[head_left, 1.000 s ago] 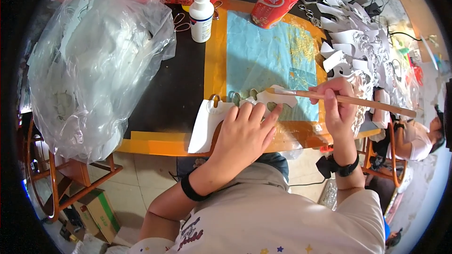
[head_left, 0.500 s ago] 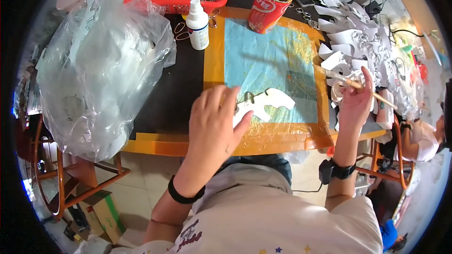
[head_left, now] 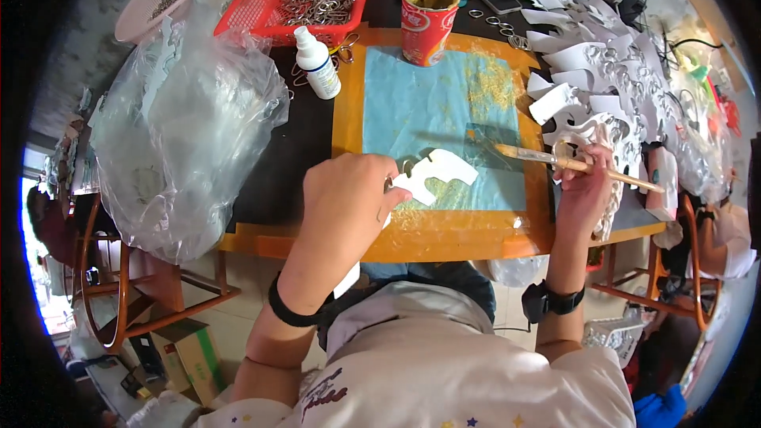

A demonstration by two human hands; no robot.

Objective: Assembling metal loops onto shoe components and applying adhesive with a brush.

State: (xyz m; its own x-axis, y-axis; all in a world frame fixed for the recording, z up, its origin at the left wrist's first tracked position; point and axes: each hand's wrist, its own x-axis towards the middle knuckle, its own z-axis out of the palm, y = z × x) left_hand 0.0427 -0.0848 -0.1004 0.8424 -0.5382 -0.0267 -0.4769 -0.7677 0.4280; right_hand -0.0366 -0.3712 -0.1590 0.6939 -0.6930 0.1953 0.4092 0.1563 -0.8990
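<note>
White cut-out (head_left: 446, 170): there it lies on the blue sheet (head_left: 412, 103), just beside the left thumb; looks light, thin and bendy, likely easy to crease, so an edge grip suits.
Left hand (head_left: 349, 202): fingers pinched, seemingly on a white strip (head_left: 346, 280) showing below it.
Right hand (head_left: 583, 190): fingers wrapped round a wooden-handled brush (head_left: 630, 180).
Red basket (head_left: 250, 1): heaped with metal clasps (head_left: 323, 0)!
Pink basket (head_left: 129, 17): small metal parts.
Red cup (head_left: 424, 36): yellowish residue inside.
</note>
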